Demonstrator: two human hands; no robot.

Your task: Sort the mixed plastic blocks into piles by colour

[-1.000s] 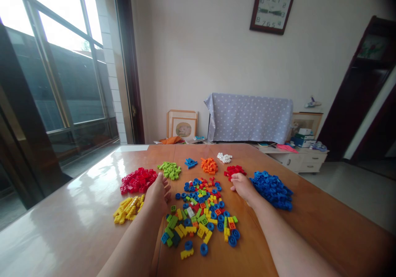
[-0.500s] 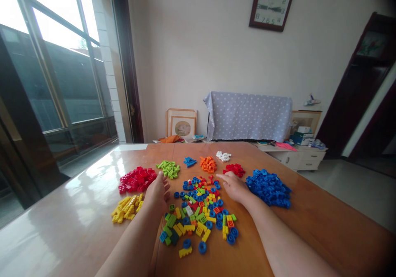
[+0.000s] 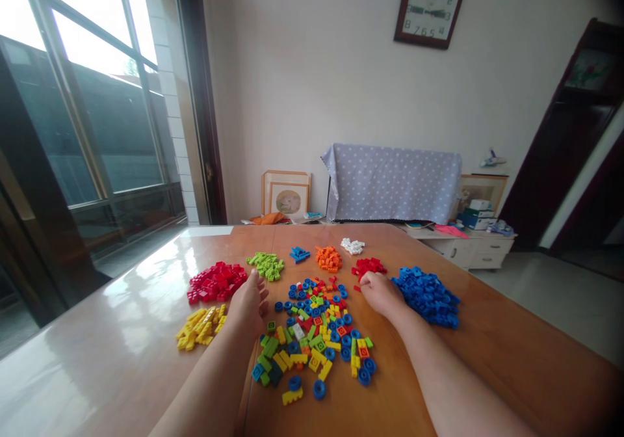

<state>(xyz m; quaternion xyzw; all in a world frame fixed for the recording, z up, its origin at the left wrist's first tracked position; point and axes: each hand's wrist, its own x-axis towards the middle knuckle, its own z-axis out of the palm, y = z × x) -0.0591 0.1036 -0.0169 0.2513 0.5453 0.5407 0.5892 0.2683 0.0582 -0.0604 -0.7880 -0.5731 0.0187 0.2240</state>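
Observation:
My right hand (image 3: pixel 383 294) is closed at the fingertips on a small red toy brick (image 3: pixel 357 288), just in front of the small red brick pile (image 3: pixel 369 267). My left hand (image 3: pixel 247 299) is held with its fingers apart and nothing in them, between the larger red pile (image 3: pixel 218 283) and the mixed bricks. Between my forearms lies the mixed spread of yellow, green, orange and red bricks (image 3: pixel 314 343) with blue wheel-like rings (image 3: pixel 318 389) among them. Beside my right wrist is a big blue brick pile (image 3: pixel 429 297).
Yellow bricks (image 3: pixel 199 328) lie left of my left forearm. Farther back on the wooden table (image 3: pixel 146 333) are light green (image 3: pixel 266 266), blue (image 3: pixel 299 255), orange (image 3: pixel 328 259) and white (image 3: pixel 352 246) piles. A cloth-covered object (image 3: pixel 394 183) stands beyond the table.
My right hand has moved right and slightly nearer, from the mixed bricks to the small red pile, with a red brick at its fingertips. My left hand has hardly moved.

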